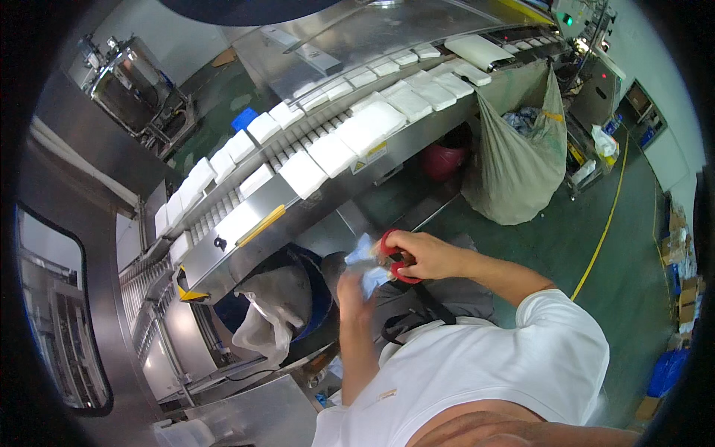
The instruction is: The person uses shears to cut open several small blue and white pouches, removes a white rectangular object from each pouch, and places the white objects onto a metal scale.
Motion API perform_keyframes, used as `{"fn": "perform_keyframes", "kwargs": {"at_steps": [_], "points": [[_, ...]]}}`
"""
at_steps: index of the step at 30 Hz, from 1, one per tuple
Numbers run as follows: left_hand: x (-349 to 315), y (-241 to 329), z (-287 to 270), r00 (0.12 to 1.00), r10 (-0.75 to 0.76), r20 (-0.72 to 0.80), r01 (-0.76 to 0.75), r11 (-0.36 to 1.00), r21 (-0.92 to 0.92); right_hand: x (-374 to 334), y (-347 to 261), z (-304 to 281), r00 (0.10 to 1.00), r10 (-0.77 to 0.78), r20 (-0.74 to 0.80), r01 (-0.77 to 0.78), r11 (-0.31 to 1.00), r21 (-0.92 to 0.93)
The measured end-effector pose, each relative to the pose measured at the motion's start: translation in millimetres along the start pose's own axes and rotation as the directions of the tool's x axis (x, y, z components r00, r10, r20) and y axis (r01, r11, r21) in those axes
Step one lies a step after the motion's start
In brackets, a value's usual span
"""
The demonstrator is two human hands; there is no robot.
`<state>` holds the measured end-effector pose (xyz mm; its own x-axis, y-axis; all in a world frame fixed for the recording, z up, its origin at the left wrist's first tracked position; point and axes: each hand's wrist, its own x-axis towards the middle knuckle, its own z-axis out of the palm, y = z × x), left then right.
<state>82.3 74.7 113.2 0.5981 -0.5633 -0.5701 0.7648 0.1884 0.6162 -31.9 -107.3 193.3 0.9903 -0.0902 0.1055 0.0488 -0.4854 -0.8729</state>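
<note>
My right hand (430,255) grips a pair of scissors (403,276) by its red handles, with the blades turned left. My left hand (353,292) is smeared by motion and holds a crumpled light-blue and white packet (375,280). The scissor blades meet the packet, but the blur hides whether they are cutting into it. Both hands are in front of my body, below the near edge of the conveyor (331,125). Rows of flat white packs (330,153) lie along the conveyor and its near ledge.
A large cloth sack (518,175) hangs at the conveyor's right part. Beneath the conveyor stand a dark blue bin with a pale plastic liner (272,309) and a red container (445,160). Left stands a steel tank (126,82). Cartons (689,290) line the far right wall.
</note>
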Motion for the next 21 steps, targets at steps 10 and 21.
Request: {"fn": "perform_keyframes", "kwargs": {"at_steps": [10, 21], "points": [[31, -49, -22, 0.974, -0.205, 0.100, 0.211, 0.976, -0.050, -9, 51, 20, 0.886, -0.447, 0.124, 0.464, 0.863, -0.199], [-13, -13, -9, 0.902, 0.294, 0.317, -0.410, 0.817, 0.406, -12, 47, -2, 0.992, 0.102, -0.074, -0.076, 0.952, 0.296]]}}
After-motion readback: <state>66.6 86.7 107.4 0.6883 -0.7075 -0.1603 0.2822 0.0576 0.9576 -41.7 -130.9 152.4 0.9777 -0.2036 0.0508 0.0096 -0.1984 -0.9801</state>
